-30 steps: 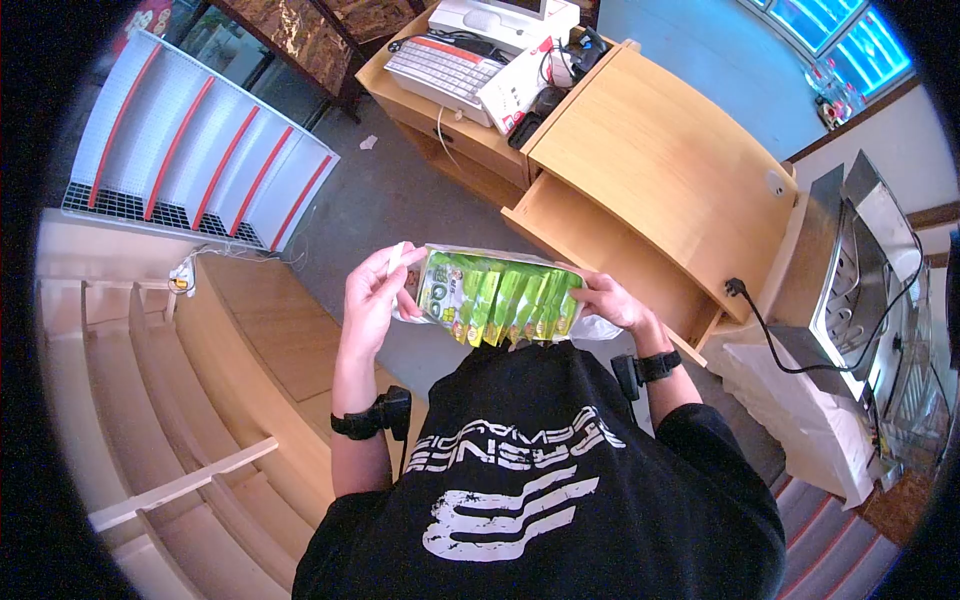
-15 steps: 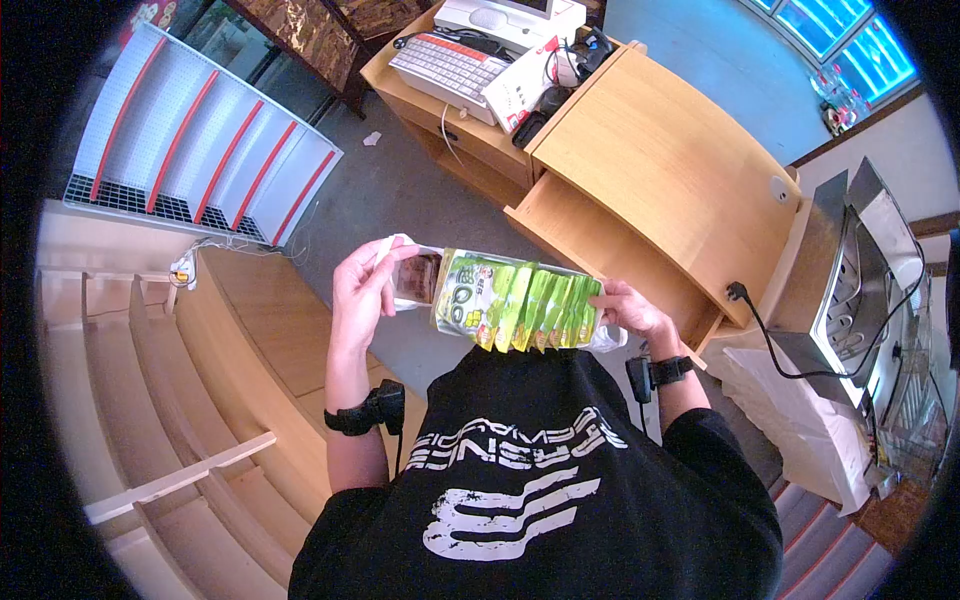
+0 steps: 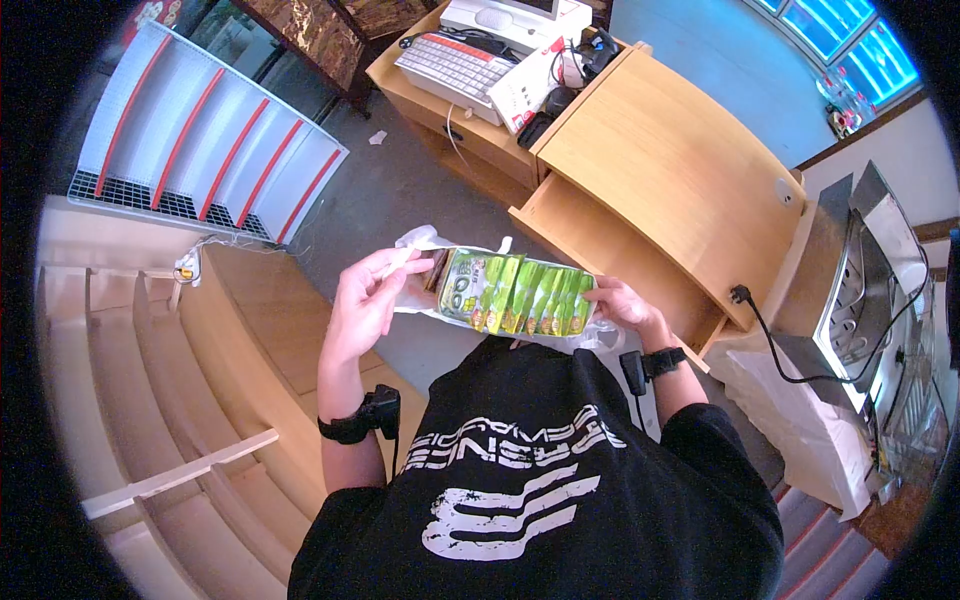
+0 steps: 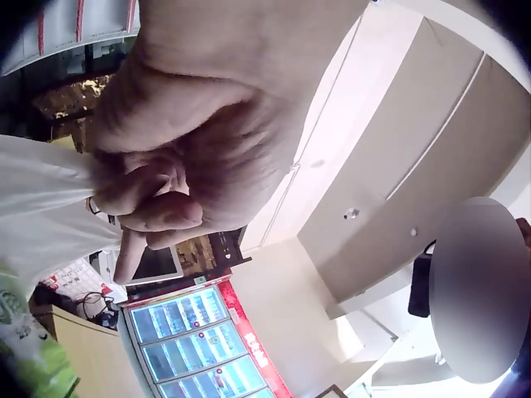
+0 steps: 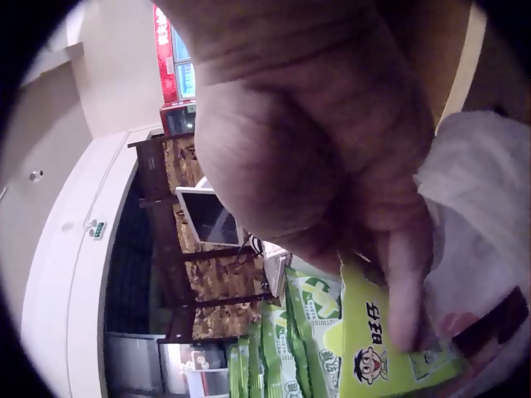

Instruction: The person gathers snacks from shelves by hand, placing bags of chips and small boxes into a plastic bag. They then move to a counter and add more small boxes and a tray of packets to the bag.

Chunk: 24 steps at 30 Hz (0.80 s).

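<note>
In front of the chest in the head view is a box of green snack packets [image 3: 520, 295], its packets lined up in a row. My right hand [image 3: 622, 302] grips the box's right end, with a finger lying along the green side panel [image 5: 365, 332] that bears a cartoon face. A white plastic bag [image 3: 422, 237] spreads around and under the box. My left hand [image 3: 365, 300] pinches the bag's edge left of the box, and the white film [image 4: 50, 191] stretches from those fingers in the left wrist view. Something brown shows beside the box's left end, partly hidden.
Beyond the hands stands a wooden desk [image 3: 670, 130] with a pulled-out drawer [image 3: 610, 240]. A keyboard [image 3: 455, 65] lies on the counter beside it. Wooden shelving [image 3: 200, 400] is close on the left, a white rack [image 3: 200, 130] farther off. A metal appliance [image 3: 850, 290] with a black cord stands right.
The box first shifted right, away from the left hand, uncovering the brown thing, then moved slightly back left. More of the white bag now spreads above and below it. Both hands keep their holds.
</note>
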Tool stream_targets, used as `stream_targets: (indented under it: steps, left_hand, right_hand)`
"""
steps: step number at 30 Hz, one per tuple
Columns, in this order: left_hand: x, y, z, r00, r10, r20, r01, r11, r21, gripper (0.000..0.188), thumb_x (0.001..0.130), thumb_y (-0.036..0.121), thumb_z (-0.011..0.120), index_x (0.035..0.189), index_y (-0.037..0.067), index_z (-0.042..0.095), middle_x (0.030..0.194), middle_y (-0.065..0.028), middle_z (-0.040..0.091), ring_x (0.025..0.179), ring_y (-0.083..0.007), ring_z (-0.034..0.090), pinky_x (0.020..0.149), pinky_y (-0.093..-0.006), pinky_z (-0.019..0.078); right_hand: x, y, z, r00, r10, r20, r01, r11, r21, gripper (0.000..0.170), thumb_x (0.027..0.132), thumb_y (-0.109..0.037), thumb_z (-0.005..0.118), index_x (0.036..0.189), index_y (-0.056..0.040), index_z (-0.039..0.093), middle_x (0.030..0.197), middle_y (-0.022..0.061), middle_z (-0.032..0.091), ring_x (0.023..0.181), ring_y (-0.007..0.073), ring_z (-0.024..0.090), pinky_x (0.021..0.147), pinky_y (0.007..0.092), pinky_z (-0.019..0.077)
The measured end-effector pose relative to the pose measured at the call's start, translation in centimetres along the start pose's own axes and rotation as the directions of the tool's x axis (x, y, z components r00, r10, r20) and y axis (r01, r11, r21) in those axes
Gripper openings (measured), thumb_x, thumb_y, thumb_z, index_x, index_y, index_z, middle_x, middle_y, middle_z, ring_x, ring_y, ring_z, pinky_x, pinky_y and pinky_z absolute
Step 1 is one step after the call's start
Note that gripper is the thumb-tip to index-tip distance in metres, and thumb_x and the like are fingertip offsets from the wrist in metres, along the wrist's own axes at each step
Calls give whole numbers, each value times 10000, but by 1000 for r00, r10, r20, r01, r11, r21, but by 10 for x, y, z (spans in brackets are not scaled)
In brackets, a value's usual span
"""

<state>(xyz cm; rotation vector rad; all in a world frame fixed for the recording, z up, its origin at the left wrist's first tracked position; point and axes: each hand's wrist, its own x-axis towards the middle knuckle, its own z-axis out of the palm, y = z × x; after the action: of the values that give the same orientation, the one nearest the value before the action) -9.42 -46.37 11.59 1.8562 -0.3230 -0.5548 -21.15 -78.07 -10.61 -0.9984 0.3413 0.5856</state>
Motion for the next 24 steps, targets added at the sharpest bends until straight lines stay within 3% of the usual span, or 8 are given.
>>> stream_targets:
  steps: [3, 5, 8, 14, 18, 24]
  left_hand:
    - [1, 0, 5, 998, 7, 58, -7, 1000, -4, 259, 929, 80, 430, 1143, -36, 518, 1038, -130, 639, 383, -6, 397, 344, -148, 306]
    - [5, 1, 15, 997, 32, 76, -29, 999, -37, 260, 930, 79, 425, 1146, -34, 516, 1042, -130, 638, 386, -12, 406, 351, -152, 318]
    - [10, 5, 24, 993, 55, 109, -48, 997, -61, 262, 935, 85, 415, 1145, -37, 513, 1046, -128, 637, 394, -26, 429, 368, -160, 346]
    - [11, 12, 19, 997, 44, 60, -39, 996, -84, 275, 933, 116, 435, 1134, -51, 521, 1040, -111, 641, 391, -21, 417, 365, -151, 345]
    - [12, 12, 0, 999, 31, 41, -27, 997, -77, 276, 930, 122, 443, 1117, -54, 544, 1039, -100, 643, 383, -15, 402, 348, -145, 325]
    - [11, 5, 2, 998, 36, 51, -27, 985, -170, 289, 930, 112, 435, 1149, -54, 522, 1066, -129, 631, 389, -19, 409, 347, -148, 328]
  right_hand:
    - [-8, -8, 8, 999, -3, -43, 3, 1000, 2, 327, 860, -80, 492, 1165, 38, 495, 920, 85, 620, 796, 146, 616, 698, 258, 524]
    - [-9, -14, 18, 990, -15, -139, -22, 965, -260, 325, 863, -129, 499, 1153, 17, 524, 891, 61, 614, 749, 129, 594, 664, 252, 509]
    - [0, -9, 32, 984, -100, -146, 50, 948, -313, 324, 864, -168, 503, 1138, 1, 546, 859, 40, 602, 710, 114, 566, 633, 246, 492]
    - [15, 0, 33, 989, -99, -108, 80, 983, -166, 315, 874, -136, 475, 1153, -1, 533, 900, 46, 600, 768, 131, 589, 679, 268, 509]
    - [2, -7, 27, 987, -80, -137, 45, 969, -243, 326, 876, -120, 463, 1175, 4, 507, 984, 79, 599, 843, 160, 598, 722, 293, 525]
    - [-12, 1, 25, 967, -39, -251, 6, 991, -131, 289, 876, -99, 461, 1132, 21, 516, 974, 81, 595, 848, 172, 602, 715, 301, 531]
